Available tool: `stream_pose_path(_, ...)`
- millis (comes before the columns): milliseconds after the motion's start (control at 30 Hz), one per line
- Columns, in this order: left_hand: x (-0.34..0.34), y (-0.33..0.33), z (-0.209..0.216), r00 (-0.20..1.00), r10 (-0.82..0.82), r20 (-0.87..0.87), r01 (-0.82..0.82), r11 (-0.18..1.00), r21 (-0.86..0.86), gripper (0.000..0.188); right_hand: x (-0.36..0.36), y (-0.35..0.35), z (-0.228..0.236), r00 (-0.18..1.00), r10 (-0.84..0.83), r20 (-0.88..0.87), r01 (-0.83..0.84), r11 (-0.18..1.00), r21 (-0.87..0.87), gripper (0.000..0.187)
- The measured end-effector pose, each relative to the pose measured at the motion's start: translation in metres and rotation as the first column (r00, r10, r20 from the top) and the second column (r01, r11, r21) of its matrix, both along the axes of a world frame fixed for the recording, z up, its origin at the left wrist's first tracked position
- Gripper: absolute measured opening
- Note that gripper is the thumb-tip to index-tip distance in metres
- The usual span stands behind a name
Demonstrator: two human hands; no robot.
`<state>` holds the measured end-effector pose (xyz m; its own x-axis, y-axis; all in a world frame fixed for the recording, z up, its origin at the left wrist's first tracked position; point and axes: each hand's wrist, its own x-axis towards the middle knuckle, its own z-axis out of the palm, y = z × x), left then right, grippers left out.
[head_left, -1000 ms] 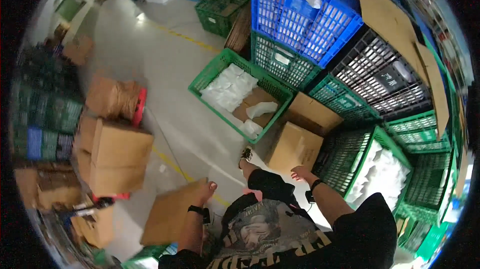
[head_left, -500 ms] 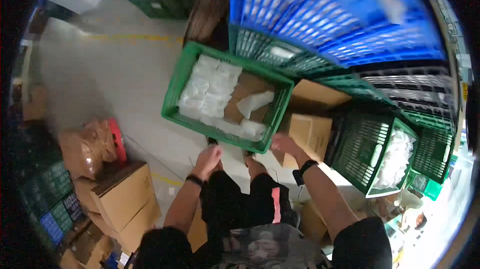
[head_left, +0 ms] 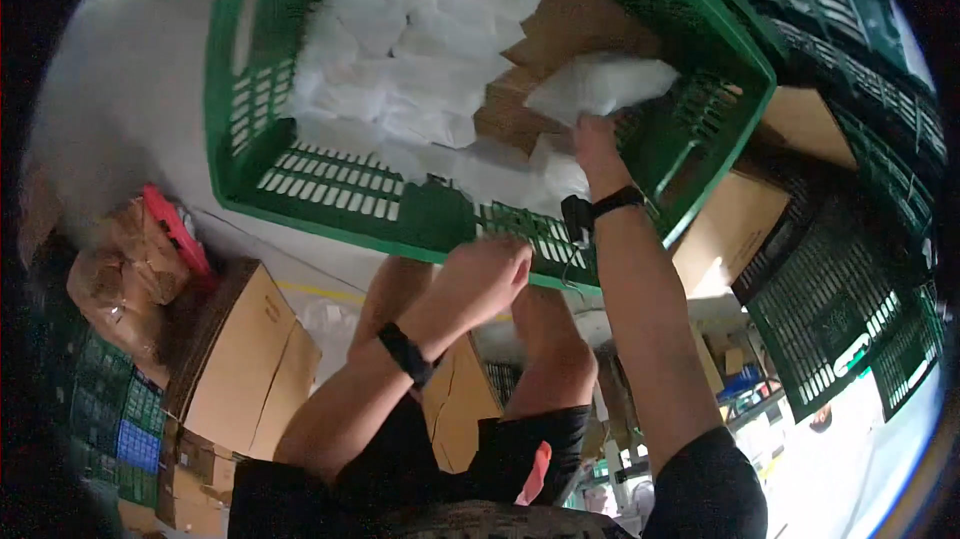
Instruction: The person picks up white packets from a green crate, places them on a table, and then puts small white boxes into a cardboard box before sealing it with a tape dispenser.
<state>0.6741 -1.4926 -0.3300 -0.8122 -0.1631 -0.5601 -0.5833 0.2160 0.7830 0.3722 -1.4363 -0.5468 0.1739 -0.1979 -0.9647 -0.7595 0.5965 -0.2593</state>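
A large green plastic crate (head_left: 345, 224) with slotted walls is right in front of me. Rows of white translucent packets (head_left: 400, 49) fill its left side, over a brown cardboard base (head_left: 590, 14). My right hand (head_left: 597, 144) reaches over the near wall, its fingers closed at the lower edge of a loose white packet (head_left: 605, 84). Part of those fingers is hidden. Another white packet (head_left: 560, 174) lies near the right wrist, against the near side. My left hand (head_left: 485, 279) is curled at the outside of the near wall, with nothing visible in it.
Cardboard boxes (head_left: 240, 359) and a brown wrapped bundle (head_left: 120, 284) with a red item (head_left: 180, 234) stand at the left. On the right are an open carton (head_left: 735, 224) and dark green crates (head_left: 835, 304). My knees are below the crate's near wall.
I have come closer and lower over the crate. My right hand has gone from outside the near rim to the loose packet inside; my left hand has moved right, up to the near wall.
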Motion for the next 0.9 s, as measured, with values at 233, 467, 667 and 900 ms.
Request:
stream_pose_path(233, -0.062, 0.026, -0.096, 0.924, -0.321, 0.210, 0.373, 0.880, -0.295, 0.024, 0.007, 0.110, 0.194, 0.719, -0.693, -0.049, 0.417, 0.488, -0.767, 0.021)
stream_pose_path(467, -0.103, 0.064, -0.163, 0.961, 0.084, 0.264, 0.120, 0.731, -0.671, 0.038, 0.060, 0.208, 0.372, -0.390, -0.768, 0.508, 0.895, -0.445, 0.014, 0.021)
stream_pose_path(667, -0.085, 0.023, -0.172, 0.975, -0.020, 0.223, 0.076, 0.967, -0.243, 0.036, 0.102, 0.227, 0.327, -0.280, -0.903, 0.326, 0.944, -0.321, -0.077, 0.020)
stream_pose_path(900, -0.106, 0.016, 0.008, 0.996, 0.026, -0.086, -0.033, 0.997, -0.072, 0.018, 0.076, 0.117, 0.285, 0.029, -0.999, -0.036, 0.998, 0.028, 0.048, 0.027)
